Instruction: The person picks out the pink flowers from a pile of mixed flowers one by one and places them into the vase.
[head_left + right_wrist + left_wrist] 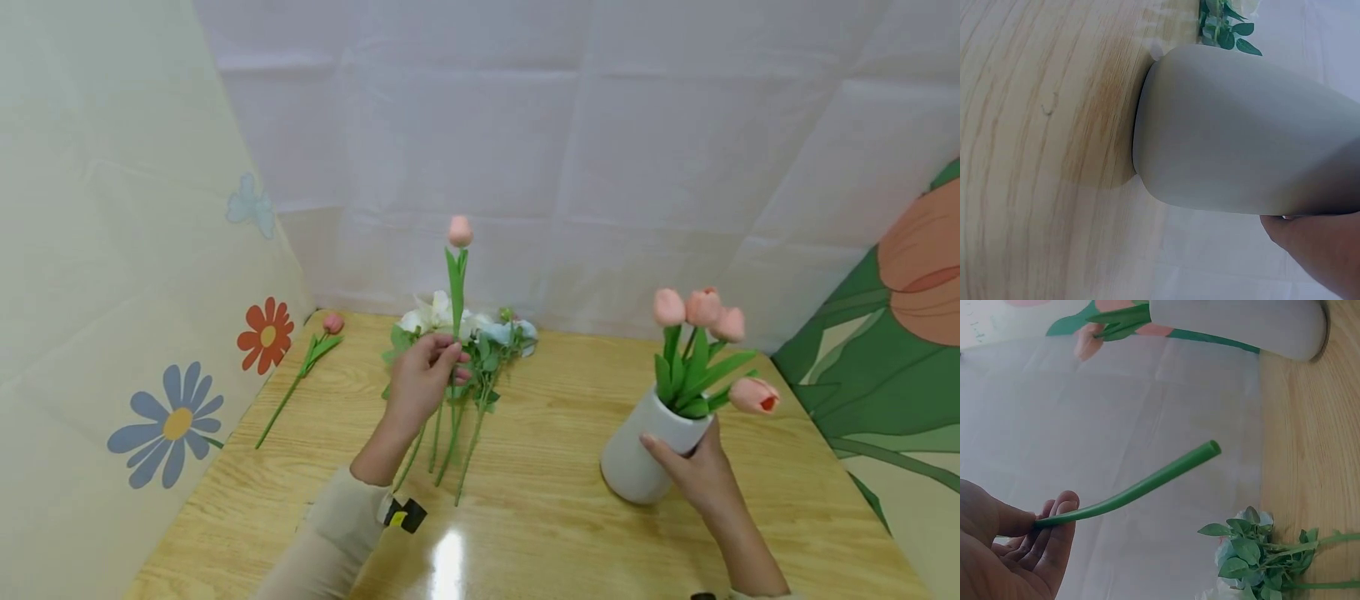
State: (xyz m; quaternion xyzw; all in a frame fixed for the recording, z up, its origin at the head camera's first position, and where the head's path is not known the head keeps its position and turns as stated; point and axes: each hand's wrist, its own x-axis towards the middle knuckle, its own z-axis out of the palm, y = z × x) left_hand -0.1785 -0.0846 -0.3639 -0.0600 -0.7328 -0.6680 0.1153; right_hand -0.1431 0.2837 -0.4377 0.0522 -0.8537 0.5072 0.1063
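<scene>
My left hand (423,379) pinches the green stem of a pale pink tulip (461,232) between thumb and fingers. The tulip stands upright, bloom on top, above the table. In the left wrist view the bare lower end of its stem (1135,492) juts out past the fingers. At the right, my right hand (701,471) grips the side of a white vase (637,450), thumb across its front. Several pink tulips (703,307) stand in the vase, one drooping to the right. The right wrist view shows the vase's base at the tabletop; most of that hand is hidden.
Behind the left hand, white and pale blue flowers (431,315) with long green stems lie on the wooden table (555,517). A darker pink tulip (300,373) lies at the table's left edge. Printed cloth (150,250) hangs at the sides, plain white cloth (465,125) behind.
</scene>
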